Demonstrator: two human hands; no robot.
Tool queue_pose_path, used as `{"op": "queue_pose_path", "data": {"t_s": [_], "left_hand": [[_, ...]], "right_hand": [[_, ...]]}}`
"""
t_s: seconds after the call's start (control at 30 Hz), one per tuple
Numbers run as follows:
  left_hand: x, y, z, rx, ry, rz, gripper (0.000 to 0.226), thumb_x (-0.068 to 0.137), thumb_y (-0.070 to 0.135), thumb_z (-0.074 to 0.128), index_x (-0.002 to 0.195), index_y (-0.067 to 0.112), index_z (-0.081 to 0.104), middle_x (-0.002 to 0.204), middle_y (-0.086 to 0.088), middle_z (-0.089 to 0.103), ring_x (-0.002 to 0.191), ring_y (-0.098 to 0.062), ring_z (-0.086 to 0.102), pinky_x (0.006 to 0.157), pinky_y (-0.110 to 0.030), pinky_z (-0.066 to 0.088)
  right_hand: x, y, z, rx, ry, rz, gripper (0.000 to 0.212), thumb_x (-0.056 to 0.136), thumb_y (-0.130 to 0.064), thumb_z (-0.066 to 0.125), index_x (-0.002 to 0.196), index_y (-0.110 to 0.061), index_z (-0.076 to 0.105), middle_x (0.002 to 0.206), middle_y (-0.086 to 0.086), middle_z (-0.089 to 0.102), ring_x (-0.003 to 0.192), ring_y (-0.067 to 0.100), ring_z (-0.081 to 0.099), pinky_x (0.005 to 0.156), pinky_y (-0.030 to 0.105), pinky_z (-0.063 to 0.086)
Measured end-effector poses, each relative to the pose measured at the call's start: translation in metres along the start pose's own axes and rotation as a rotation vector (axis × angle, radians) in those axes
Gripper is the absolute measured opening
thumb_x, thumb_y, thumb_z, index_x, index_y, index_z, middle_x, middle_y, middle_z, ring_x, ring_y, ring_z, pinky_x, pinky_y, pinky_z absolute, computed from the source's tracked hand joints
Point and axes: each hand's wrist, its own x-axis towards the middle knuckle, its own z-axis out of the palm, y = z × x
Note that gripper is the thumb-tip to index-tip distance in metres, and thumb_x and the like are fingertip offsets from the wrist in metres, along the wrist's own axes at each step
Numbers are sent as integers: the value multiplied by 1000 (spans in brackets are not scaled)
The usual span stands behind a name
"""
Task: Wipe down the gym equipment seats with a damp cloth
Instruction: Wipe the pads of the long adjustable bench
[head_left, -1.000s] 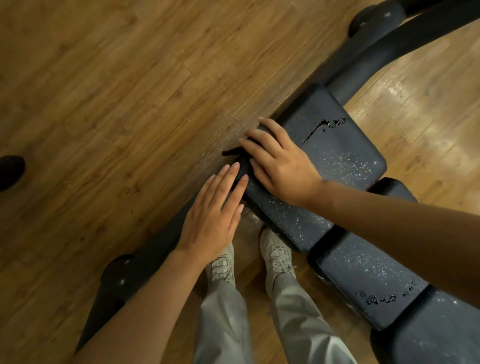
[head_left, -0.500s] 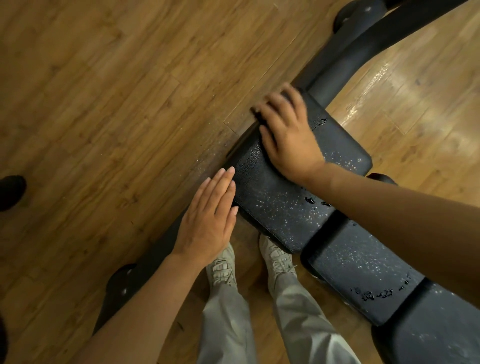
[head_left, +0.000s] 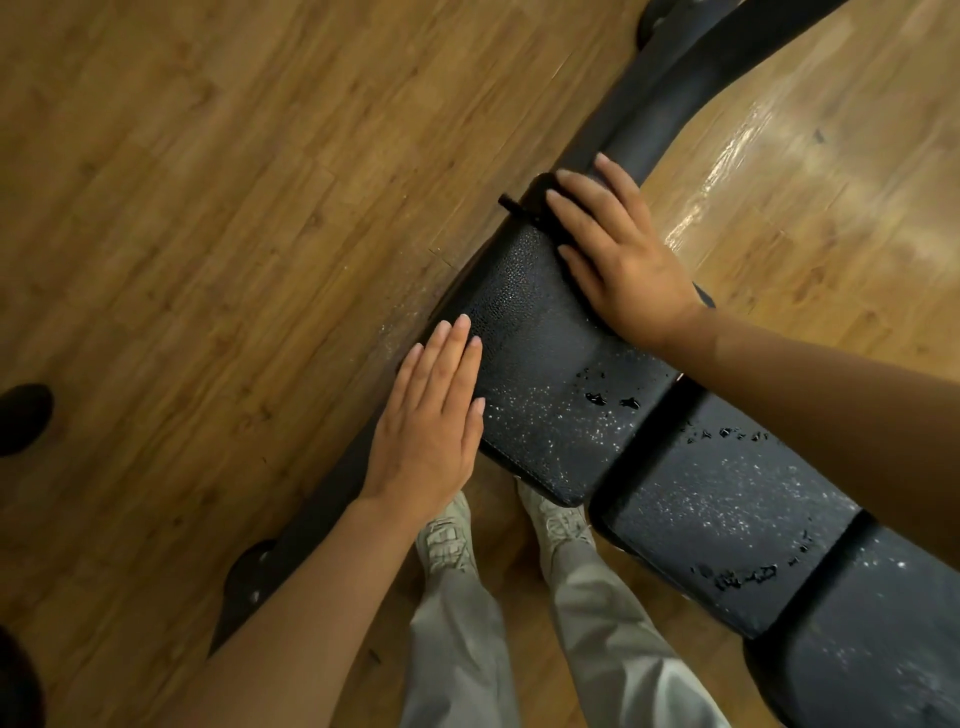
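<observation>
A black padded bench seat (head_left: 545, 374) runs diagonally across the view, speckled with water drops. My right hand (head_left: 623, 260) lies flat at its far end, with straight fingers pressing a dark cloth (head_left: 535, 200) onto the pad. Only the cloth's edge shows beyond my fingertips. My left hand (head_left: 431, 415) rests flat with its fingers together on the seat's near left edge.
Two more wet black pads (head_left: 717, 509) (head_left: 872, 649) continue to the lower right. The bench's dark frame bar (head_left: 691, 88) extends to the upper right, and another leg (head_left: 249, 571) to the lower left. My shoes (head_left: 447, 535) stand beside the bench on the wooden floor. A dark object (head_left: 23, 415) sits at the left edge.
My right hand has slid the cloth along the seat from its near left part to the far end. My left hand has stayed at the seat's left edge.
</observation>
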Motion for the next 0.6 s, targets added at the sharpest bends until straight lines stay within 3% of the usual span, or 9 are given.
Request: {"op": "queue_pose_path", "data": {"t_s": [0.17,0.47,0.6], "left_hand": [[0,2,1,20,-1,-12,53,105,24,32,152,-1,34,162,-17,26,151,-29,21,124,-43,18],[2,15,2,4,19,-83,52,104,22,31,150,-3,35,161,-18,28,151,-31,22,124,-44,15],[2,19,0,4,15,-102,53,105,24,30,151,-2,33,161,-19,26,151,-30,20,125,-41,10]], "right_hand": [[-45,16,-15,26,-42,33,40,107,-18,49,139,6,51,145,24,47,141,50,32,118,54,29],[19,-6,10,8,74,19,36,105,-16,52,134,4,57,140,20,55,134,48,43,115,50,36],[-16,4,-4,48,29,32,38,105,-17,52,138,3,54,143,20,52,138,46,38,117,49,34]]}}
